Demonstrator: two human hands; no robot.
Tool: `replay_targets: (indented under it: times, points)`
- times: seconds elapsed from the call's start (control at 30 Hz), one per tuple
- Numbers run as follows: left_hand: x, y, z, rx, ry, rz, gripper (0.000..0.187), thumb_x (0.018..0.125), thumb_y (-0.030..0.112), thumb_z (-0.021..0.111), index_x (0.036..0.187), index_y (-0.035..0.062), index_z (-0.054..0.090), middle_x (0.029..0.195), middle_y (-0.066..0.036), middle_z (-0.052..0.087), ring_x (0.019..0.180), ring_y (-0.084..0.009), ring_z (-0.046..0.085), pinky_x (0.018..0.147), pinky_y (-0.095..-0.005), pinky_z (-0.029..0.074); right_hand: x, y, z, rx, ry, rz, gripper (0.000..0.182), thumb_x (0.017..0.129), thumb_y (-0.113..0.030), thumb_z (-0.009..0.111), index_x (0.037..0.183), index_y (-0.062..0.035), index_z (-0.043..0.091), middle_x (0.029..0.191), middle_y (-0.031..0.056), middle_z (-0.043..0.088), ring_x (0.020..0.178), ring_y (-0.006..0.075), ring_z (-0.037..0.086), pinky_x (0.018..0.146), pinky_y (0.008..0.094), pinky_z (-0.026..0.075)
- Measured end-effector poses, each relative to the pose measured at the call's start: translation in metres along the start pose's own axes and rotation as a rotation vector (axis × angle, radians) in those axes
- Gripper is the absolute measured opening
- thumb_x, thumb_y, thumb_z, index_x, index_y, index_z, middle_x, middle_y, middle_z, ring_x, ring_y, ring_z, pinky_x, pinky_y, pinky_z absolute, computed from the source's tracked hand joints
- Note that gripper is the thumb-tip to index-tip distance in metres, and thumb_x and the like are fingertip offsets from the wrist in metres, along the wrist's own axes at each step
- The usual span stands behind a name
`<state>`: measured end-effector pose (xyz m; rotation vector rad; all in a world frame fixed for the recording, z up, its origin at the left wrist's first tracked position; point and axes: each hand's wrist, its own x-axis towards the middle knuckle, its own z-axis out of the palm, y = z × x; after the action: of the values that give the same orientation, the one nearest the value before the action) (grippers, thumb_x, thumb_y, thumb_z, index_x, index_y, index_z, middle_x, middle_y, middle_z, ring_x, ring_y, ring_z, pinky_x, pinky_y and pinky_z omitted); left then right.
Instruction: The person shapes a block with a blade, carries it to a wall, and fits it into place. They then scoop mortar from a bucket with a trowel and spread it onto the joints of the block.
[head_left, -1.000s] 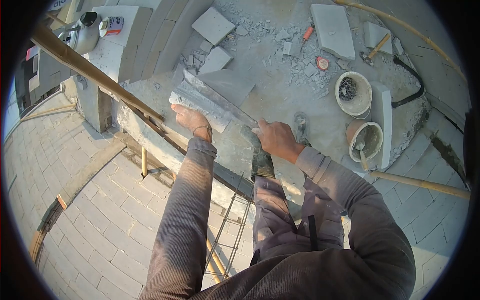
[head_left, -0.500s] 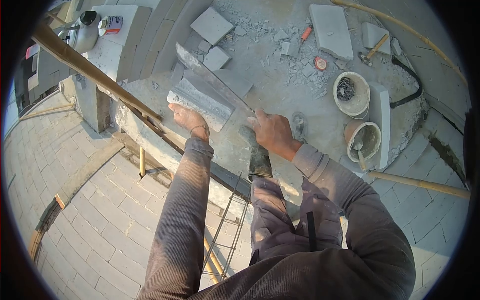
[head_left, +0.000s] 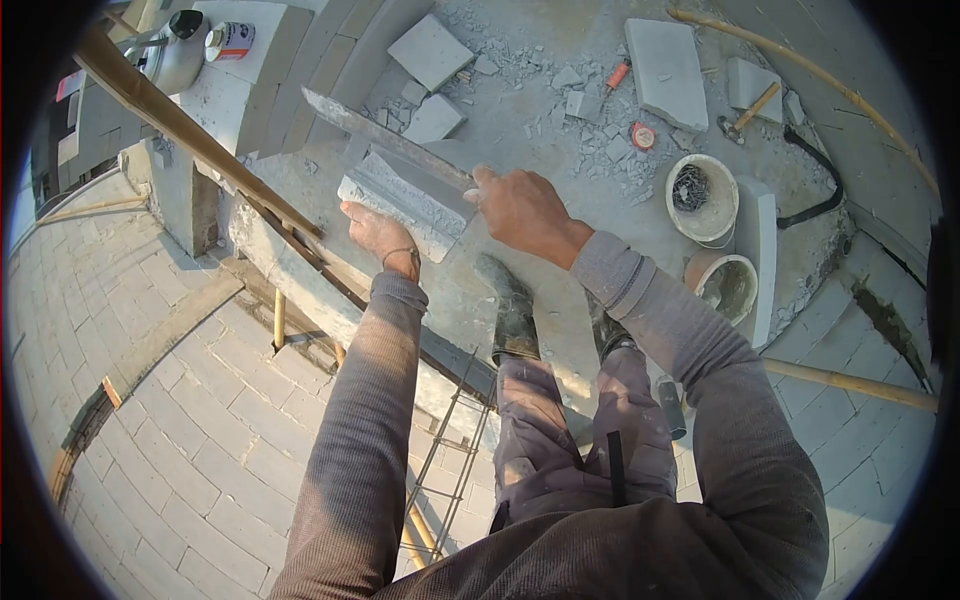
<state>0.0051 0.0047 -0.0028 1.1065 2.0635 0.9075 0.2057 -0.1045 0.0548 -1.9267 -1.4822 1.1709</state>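
Observation:
My left hand (head_left: 382,238) grips the near left end of a light grey concrete block (head_left: 400,205), fingers closed over its edge. The block's upper face is rough and chipped, with a long hollow cut along it. My right hand (head_left: 525,210) is closed around the handle of a long-bladed machete (head_left: 385,135). Its dusty blade points up and left, along the far side of the block and overlapping it partly in this view. The handle is mostly hidden in my fist.
Broken block pieces (head_left: 435,118) and rubble litter the floor ahead. A tape measure (head_left: 642,136), a hammer (head_left: 752,110) and two buckets (head_left: 672,190) (head_left: 748,285) lie to the right. A bamboo pole (head_left: 200,135) slants across the left, above a floor edge. My boots (head_left: 510,315) stand close by.
My right hand has shifted left and slightly up, bringing the machete flatter and further left past the block. The left hand keeps its grip on the block.

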Motion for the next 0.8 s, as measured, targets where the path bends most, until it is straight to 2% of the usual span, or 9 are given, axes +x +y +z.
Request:
replay_targets:
  times: [0.07,0.27,0.33,0.47,0.57,0.63,0.67,0.73,0.8]
  points:
    - [0.002,-0.005,-0.006,-0.019,-0.017,0.005,0.060,0.112,0.047,0.032,0.073,0.0021,0.041,0.071,-0.003,0.045,0.067,-0.0196,0.042,0.066,-0.0396,0.041,0.010,-0.001,0.001,0.043,0.027,-0.015,0.028,0.102,-0.021,0.058,0.102,0.0060,0.062,0.074,0.0249,0.070,0.075,0.0424,0.074,0.070,0.0525,0.057]
    - [0.003,0.003,-0.004,0.013,0.002,-0.024,0.063,0.113,0.046,0.031,0.074,-0.0017,0.045,0.070,-0.005,0.046,0.068,-0.0213,0.043,0.068,-0.0418,0.042,-0.012,0.014,0.053,0.000,-0.159,-0.082,0.025,0.099,-0.018,0.059,0.104,0.0070,0.060,0.073,0.0272,0.069,0.072,0.0442,0.072,0.067,0.0516,0.057]
    - [0.005,-0.003,-0.008,0.129,0.001,-0.031,0.065,0.113,0.046,0.031,0.076,-0.0047,0.047,0.069,-0.007,0.048,0.068,-0.0217,0.044,0.068,-0.0415,0.042,-0.029,0.015,0.067,0.024,-0.152,-0.012,0.026,0.096,-0.017,0.060,0.105,0.0081,0.058,0.072,0.0273,0.068,0.071,0.0453,0.072,0.068,0.0528,0.057]
    - [0.004,0.000,-0.005,0.022,-0.043,-0.047,0.066,0.113,0.046,0.031,0.078,-0.0070,0.049,0.069,-0.008,0.048,0.068,-0.0224,0.044,0.068,-0.0414,0.041,-0.060,0.024,0.082,0.061,-0.146,0.022,0.028,0.095,-0.017,0.059,0.105,0.0090,0.057,0.070,0.0277,0.067,0.071,0.0466,0.071,0.068,0.0542,0.056]
    - [0.001,0.005,-0.007,-0.002,-0.015,-0.032,0.067,0.113,0.047,0.030,0.078,-0.0074,0.049,0.068,-0.008,0.048,0.068,-0.0232,0.043,0.068,-0.0421,0.041,-0.086,0.017,0.095,0.134,-0.048,0.078,0.030,0.097,-0.019,0.059,0.105,0.0096,0.057,0.069,0.0287,0.066,0.069,0.0479,0.069,0.066,0.0546,0.055]
    - [0.004,0.001,-0.011,0.070,-0.042,-0.067,0.071,0.113,0.048,0.030,0.085,-0.0120,0.056,0.072,-0.012,0.058,0.069,-0.0258,0.051,0.072,-0.0438,0.045,-0.089,0.010,0.092,0.144,-0.038,0.115,0.033,0.098,-0.022,0.060,0.106,0.0098,0.056,0.068,0.0299,0.065,0.068,0.0491,0.068,0.064,0.0550,0.054]
    - [0.004,-0.001,-0.010,0.060,-0.032,-0.074,0.071,0.113,0.048,0.030,0.085,-0.0120,0.056,0.072,-0.012,0.058,0.069,-0.0258,0.051,0.072,-0.0438,0.045,-0.085,0.011,0.088,0.134,-0.044,0.106,0.033,0.098,-0.022,0.060,0.106,0.0098,0.056,0.068,0.0299,0.065,0.068,0.0491,0.068,0.064,0.0550,0.054]
    - [0.001,-0.001,-0.006,-0.050,-0.021,-0.029,0.073,0.112,0.048,0.030,0.096,-0.0154,0.063,0.083,-0.019,0.069,0.076,-0.0296,0.062,0.077,-0.0458,0.049,-0.070,0.005,0.072,0.078,-0.112,0.133,0.036,0.100,-0.024,0.060,0.108,0.0108,0.056,0.069,0.0304,0.065,0.067,0.0492,0.068,0.064,0.0552,0.054]
    - [0.003,0.000,-0.009,0.008,-0.022,-0.066,0.072,0.112,0.047,0.030,0.101,-0.0152,0.065,0.087,-0.022,0.071,0.080,-0.0314,0.065,0.079,-0.0465,0.050,-0.063,0.001,0.078,0.063,-0.128,0.118,0.036,0.100,-0.024,0.059,0.109,0.0111,0.057,0.068,0.0307,0.064,0.066,0.0487,0.067,0.062,0.0542,0.054]
